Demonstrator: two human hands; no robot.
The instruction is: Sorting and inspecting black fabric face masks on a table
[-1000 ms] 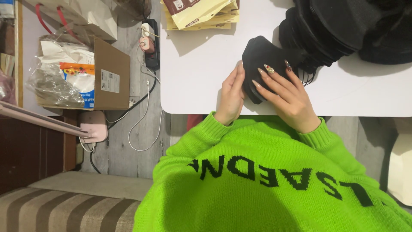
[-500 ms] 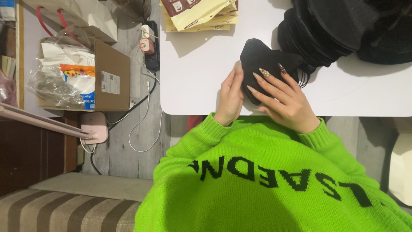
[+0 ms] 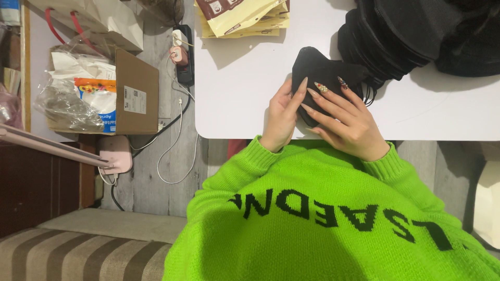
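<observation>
On the white table (image 3: 250,99), both hands press flat on a black cloth (image 3: 320,70): left hand (image 3: 281,117) at its edge, right hand (image 3: 346,122) on top, neither grip closed.

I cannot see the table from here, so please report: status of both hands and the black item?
Left hand flat against black fabric piece, not gripping. Right hand pressing on top, fingers spread. Black pile touching its far side.

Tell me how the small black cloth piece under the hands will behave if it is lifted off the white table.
The black cloth piece probably droops: it lies creased and flat beneath the left hand and right hand. It looks thin, so likely light. Being flat fabric on the white table, it should neither roll nor tip.
</observation>
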